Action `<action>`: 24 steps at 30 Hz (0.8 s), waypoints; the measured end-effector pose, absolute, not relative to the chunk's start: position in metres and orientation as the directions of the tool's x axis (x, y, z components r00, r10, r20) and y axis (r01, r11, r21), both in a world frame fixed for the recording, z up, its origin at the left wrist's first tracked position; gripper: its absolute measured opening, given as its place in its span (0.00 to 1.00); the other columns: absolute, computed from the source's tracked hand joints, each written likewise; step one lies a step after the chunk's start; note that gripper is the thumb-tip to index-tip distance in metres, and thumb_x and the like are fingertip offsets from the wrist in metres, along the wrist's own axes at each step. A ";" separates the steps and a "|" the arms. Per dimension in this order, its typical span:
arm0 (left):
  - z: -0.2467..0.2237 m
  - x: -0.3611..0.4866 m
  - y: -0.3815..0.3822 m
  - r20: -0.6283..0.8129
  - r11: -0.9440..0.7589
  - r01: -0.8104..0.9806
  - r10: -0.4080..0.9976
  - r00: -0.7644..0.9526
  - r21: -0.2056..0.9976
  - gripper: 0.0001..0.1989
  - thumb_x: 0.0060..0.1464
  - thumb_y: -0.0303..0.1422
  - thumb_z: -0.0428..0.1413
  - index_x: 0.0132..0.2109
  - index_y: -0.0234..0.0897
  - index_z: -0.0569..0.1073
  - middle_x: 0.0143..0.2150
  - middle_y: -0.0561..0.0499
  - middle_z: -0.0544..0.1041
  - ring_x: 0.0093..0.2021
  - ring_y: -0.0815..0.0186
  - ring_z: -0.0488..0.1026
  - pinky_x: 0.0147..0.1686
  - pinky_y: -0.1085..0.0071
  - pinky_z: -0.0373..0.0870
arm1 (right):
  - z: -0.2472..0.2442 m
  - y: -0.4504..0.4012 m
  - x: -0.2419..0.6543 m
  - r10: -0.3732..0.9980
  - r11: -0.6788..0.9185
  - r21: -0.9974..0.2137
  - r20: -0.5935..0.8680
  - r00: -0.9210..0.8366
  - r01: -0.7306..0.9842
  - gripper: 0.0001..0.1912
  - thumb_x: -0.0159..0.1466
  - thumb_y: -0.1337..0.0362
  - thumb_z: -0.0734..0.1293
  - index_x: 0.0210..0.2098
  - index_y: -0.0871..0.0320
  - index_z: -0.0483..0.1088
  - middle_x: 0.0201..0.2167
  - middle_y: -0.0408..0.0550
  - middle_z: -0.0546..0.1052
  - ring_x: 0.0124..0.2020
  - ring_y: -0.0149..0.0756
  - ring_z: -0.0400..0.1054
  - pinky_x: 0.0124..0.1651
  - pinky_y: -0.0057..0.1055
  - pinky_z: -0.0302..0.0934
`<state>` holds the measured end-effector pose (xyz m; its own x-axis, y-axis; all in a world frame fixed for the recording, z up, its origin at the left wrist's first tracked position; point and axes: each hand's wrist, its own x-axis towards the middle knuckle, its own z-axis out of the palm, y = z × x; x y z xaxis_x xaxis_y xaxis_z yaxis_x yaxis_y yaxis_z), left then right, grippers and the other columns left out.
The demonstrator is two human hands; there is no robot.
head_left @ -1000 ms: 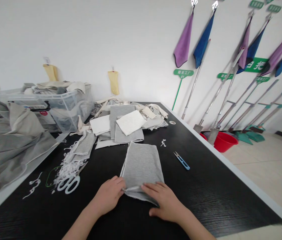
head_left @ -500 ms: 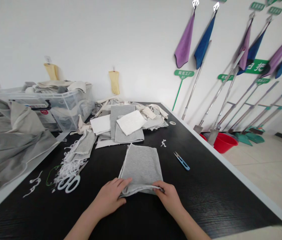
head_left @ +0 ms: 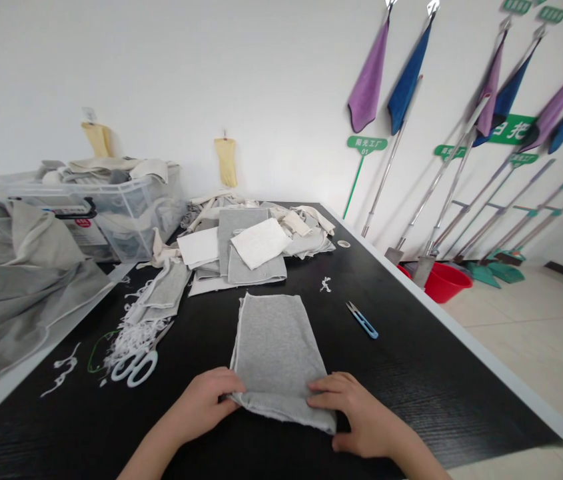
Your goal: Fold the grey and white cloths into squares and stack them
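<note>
A grey fabric piece (head_left: 276,347) with pale stitched edges lies on the black table, its near edge turned up in a narrow fold. My left hand (head_left: 208,400) pinches the near left corner, thumb low and fingertips on top. At the near right corner, my right hand (head_left: 361,413) has its fingers over the fold and its thumb at the edge, gripping the cloth. Blue thread snips (head_left: 362,321) lie to the right of the fabric. White-handled scissors (head_left: 142,369) rest on the left beside a heap of white thread scraps (head_left: 134,340).
Behind the fabric is a pile of grey and white cloth pieces (head_left: 256,247). A clear plastic bin (head_left: 126,220) full of cloth stands at the back left, with more grey cloth (head_left: 36,293) before it. A pale edge (head_left: 461,347) borders the table's right side; a red bucket (head_left: 448,283) is beyond.
The fabric's near edge has come toward me and now lies as a flatter fold. My right hand has moved right and nearer, its fingers more spread; my left hand has shifted slightly left.
</note>
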<state>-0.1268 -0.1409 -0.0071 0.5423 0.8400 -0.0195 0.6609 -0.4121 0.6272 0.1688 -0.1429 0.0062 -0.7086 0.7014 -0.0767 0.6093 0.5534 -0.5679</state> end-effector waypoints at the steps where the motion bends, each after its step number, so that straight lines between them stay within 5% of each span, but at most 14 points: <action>1: -0.006 -0.127 -0.142 -0.032 -0.403 0.654 0.837 0.547 0.640 0.09 0.46 0.28 0.47 0.32 0.42 0.72 0.31 0.55 0.71 0.34 0.71 0.65 0.35 0.77 0.59 | 0.008 -0.145 0.168 0.720 0.555 -0.536 -0.074 -0.690 0.636 0.23 0.46 0.67 0.64 0.43 0.50 0.65 0.45 0.46 0.67 0.45 0.40 0.58 0.49 0.39 0.45; 6: 0.009 -0.129 -0.145 -0.034 -0.375 0.631 0.842 0.538 0.679 0.09 0.46 0.27 0.47 0.31 0.40 0.72 0.30 0.55 0.71 0.33 0.72 0.65 0.34 0.78 0.59 | 0.004 -0.148 0.166 0.796 0.510 -0.520 -0.015 -0.605 0.685 0.16 0.52 0.73 0.56 0.35 0.52 0.69 0.31 0.43 0.73 0.36 0.34 0.63 0.42 0.32 0.52; 12: 0.033 -0.135 -0.144 -0.033 -0.350 0.544 0.818 0.574 0.763 0.06 0.44 0.28 0.49 0.28 0.35 0.71 0.27 0.54 0.70 0.29 0.73 0.64 0.31 0.79 0.59 | 0.015 -0.142 0.168 0.821 0.400 -0.758 0.047 -0.569 0.515 0.10 0.52 0.71 0.58 0.29 0.57 0.70 0.27 0.44 0.72 0.31 0.31 0.64 0.35 0.27 0.56; 20: 0.022 -0.146 -0.074 0.127 -0.179 0.409 0.980 0.151 0.895 0.18 0.42 0.35 0.51 0.43 0.35 0.64 0.28 0.54 0.68 0.29 0.70 0.65 0.30 0.75 0.60 | 0.001 -0.070 0.148 0.967 0.156 -0.977 0.122 -0.223 0.143 0.17 0.50 0.63 0.62 0.40 0.59 0.64 0.21 0.40 0.66 0.23 0.28 0.61 0.28 0.27 0.56; 24: -0.008 -0.142 -0.027 0.072 -0.028 0.552 0.996 -0.058 0.833 0.22 0.40 0.34 0.53 0.44 0.32 0.63 0.30 0.51 0.68 0.31 0.67 0.66 0.33 0.71 0.62 | -0.023 -0.030 0.135 0.996 0.057 -0.933 0.029 -0.085 0.355 0.20 0.51 0.63 0.59 0.44 0.59 0.61 0.25 0.42 0.68 0.24 0.29 0.61 0.29 0.29 0.57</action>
